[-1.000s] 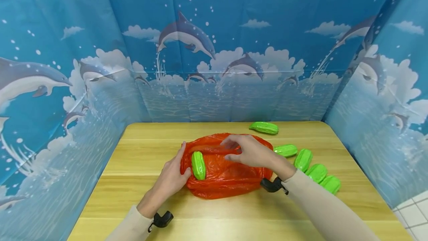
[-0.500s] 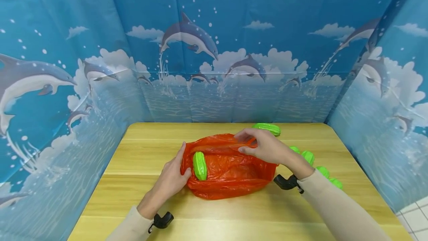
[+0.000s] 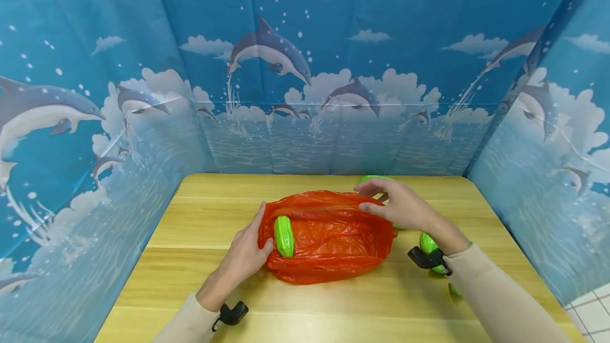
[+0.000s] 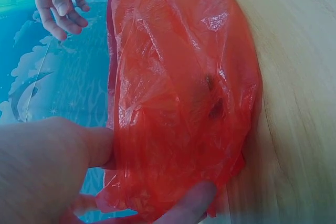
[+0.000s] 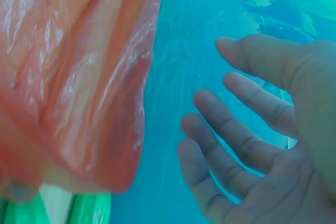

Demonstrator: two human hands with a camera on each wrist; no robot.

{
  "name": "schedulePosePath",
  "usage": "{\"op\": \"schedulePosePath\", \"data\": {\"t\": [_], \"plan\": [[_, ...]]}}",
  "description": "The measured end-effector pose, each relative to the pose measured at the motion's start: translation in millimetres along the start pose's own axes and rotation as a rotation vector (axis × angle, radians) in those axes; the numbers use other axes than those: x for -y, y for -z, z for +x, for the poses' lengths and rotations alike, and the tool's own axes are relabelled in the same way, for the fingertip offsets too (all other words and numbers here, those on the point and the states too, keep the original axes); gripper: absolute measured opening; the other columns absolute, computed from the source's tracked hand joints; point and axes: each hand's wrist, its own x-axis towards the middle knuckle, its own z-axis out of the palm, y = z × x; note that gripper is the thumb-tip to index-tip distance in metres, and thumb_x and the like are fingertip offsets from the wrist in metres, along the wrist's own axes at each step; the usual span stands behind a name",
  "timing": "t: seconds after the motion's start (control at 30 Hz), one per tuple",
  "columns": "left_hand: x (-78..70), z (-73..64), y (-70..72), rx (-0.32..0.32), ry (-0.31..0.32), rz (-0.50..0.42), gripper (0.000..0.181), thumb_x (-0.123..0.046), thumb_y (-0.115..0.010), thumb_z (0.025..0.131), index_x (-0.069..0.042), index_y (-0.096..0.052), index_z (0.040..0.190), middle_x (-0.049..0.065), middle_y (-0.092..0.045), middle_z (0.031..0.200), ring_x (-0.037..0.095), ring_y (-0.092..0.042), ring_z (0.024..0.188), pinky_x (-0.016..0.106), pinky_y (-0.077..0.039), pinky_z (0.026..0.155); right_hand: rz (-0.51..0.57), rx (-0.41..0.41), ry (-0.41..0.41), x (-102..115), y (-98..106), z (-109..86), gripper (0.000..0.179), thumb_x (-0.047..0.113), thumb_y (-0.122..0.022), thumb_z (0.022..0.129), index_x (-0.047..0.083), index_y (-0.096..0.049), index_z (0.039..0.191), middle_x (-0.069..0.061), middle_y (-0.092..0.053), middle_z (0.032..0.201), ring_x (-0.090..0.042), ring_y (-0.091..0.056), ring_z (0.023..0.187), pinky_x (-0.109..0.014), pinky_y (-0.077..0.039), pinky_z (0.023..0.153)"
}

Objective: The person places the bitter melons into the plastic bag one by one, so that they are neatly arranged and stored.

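A red plastic bag lies with its mouth spread wide on the wooden table. Inside, at its left end, rests a glossy, bright green, ridged oblong piece that looks like a model vegetable. My left hand holds the bag's left rim, thumb at the mouth and fingers along the outside, as the left wrist view also shows. Over the bag's far right corner, my right hand hovers with relaxed, spread fingers and holds nothing. In the right wrist view, its fingers are apart from the bag's edge.
More green ridged pieces lie on the table right of the bag, partly hidden beneath my right arm. Another green piece is near the back edge, behind my right hand. A dolphin-print curtain closes off the back and sides.
My right hand has moved right and slightly back, from over the bag's mouth to its far right corner. The left hand and the green piece in the bag have stayed nearly still.
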Motion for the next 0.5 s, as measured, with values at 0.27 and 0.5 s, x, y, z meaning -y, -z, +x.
{"op": "schedulePosePath", "data": {"t": [0.27, 0.5], "plan": [[0.4, 2.3, -1.4, 0.005, 0.001, -0.006, 0.1, -0.007, -0.076, 0.108, -0.017, -0.019, 0.189, 0.028, -0.054, 0.177, 0.023, -0.069, 0.086, 0.027, -0.056, 0.062, 0.005, -0.026, -0.018, -25.5, 13.4, -10.7, 0.041, 0.027, -0.08, 0.113, 0.011, -0.074, 0.15, -0.017, -0.077, 0.148, -0.041, -0.074, 0.134, -0.063, -0.064, 0.11], [0.4, 2.1, -1.3, -0.006, -0.003, 0.009, 0.099, -0.007, -0.077, 0.107, -0.015, -0.021, 0.189, 0.028, -0.056, 0.176, 0.03, -0.075, 0.102, 0.029, -0.06, 0.07, 0.014, -0.044, -0.063, -47.1, 22.2, -19.2, 0.041, 0.025, -0.079, 0.114, 0.011, -0.073, 0.152, -0.015, -0.077, 0.148, -0.042, -0.073, 0.134, -0.052, -0.067, 0.106]]}}
